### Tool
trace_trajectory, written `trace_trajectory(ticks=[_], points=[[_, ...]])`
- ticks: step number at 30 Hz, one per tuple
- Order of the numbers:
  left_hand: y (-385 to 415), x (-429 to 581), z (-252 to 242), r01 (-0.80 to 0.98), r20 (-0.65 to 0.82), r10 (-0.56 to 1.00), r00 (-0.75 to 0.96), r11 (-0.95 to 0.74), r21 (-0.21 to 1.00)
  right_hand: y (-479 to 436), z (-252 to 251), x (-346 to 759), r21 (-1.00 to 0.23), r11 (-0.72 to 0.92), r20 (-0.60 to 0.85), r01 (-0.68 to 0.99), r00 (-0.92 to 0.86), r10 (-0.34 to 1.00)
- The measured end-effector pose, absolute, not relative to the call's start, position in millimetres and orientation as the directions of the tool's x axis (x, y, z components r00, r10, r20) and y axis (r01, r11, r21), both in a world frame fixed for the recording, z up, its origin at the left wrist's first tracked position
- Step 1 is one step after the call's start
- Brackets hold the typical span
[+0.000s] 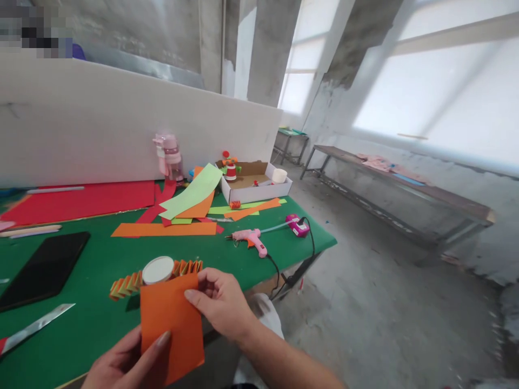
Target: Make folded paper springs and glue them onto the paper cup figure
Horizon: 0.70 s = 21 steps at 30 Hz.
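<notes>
A rectangular orange paper sheet [182,324] is held low in the frame, left of centre, pinched at its left side by the left hand [121,364] and at its upper right corner by the right hand [223,305], near the green-covered bench [103,324].

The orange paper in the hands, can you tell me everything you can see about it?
The orange paper is a plain, roughly rectangular piece that looks like craft paper or thin card. It is mostly flat, with no writing on the side that shows. The left hand holds its left side, thumb in front; the right hand holds its upper right corner. It appears by the near edge of the green table, with a round white piece just beyond its top.
</notes>
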<state>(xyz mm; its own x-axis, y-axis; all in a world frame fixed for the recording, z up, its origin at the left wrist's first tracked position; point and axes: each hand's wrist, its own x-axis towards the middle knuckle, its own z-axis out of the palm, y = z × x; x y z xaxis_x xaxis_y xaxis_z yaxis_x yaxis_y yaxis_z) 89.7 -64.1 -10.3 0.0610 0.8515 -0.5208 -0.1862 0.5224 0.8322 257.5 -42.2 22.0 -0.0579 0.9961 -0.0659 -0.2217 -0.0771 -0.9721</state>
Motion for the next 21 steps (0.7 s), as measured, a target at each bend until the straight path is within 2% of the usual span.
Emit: trace_trajectory(ticks=[2, 4, 6, 10, 14, 17, 18, 19, 21], points=[[-66.8, 90.3, -6.3, -0.208, -0.485, 0.872, 0.065, 0.488, 0.848, -46.1, 14.7, 256.0, -0.946, -0.145, -0.121, -0.291, -0.1, 0.988], [-68.6, 94.0, 0.5, -0.23, -0.42, 0.907, 0.025, 0.414, 0.881, -50.3, 10.8, 253.4, -0.937, -0.199, -0.15, -0.288, -0.182, 0.972], [-68.7, 98.1, 5.5, -0.236, -0.406, 0.913, 0.052, 0.406, 0.883, -53.3, 7.3, 251.1, -0.959, -0.201, -0.157, -0.199, -0.215, 0.964], [-67.5, 98.4, 6.3, -0.288, -0.403, 0.913, 0.058, 0.402, 0.869, -53.2, -0.9, 259.3, -0.984, -0.174, -0.176, 0.03, -0.074, 0.982], [-67.1, 90.3, 6.9, -0.344, -0.43, 0.902, 0.024, 0.411, 0.844, -54.0, -4.6, 294.8, -0.981, -0.157, -0.155, 0.113, 0.034, 0.987], [-67.3, 83.0, 9.5, -0.373, -0.44, 0.898, 0.0, 0.408, 0.833, -64.5, -1.7, 328.5, -0.937, -0.146, -0.154, 0.317, 0.001, 0.988], [-67.7, 80.5, 10.3, -0.379, -0.436, 0.9, -0.011, 0.4, 0.835, -69.8, 0.2, 338.3, -0.891, -0.095, -0.131, 0.443, -0.051, 0.99], [-68.3, 77.9, 10.9, -0.383, -0.43, 0.903, -0.018, 0.391, 0.837, -75.3, 2.3, 346.9, -0.822, 0.031, -0.047, 0.569, -0.122, 0.991], [-69.8, 73.1, 11.8, -0.382, -0.413, 0.911, -0.002, 0.381, 0.842, -84.6, 5.7, 359.9, -0.644, 0.262, 0.191, 0.719, -0.181, 0.965]])
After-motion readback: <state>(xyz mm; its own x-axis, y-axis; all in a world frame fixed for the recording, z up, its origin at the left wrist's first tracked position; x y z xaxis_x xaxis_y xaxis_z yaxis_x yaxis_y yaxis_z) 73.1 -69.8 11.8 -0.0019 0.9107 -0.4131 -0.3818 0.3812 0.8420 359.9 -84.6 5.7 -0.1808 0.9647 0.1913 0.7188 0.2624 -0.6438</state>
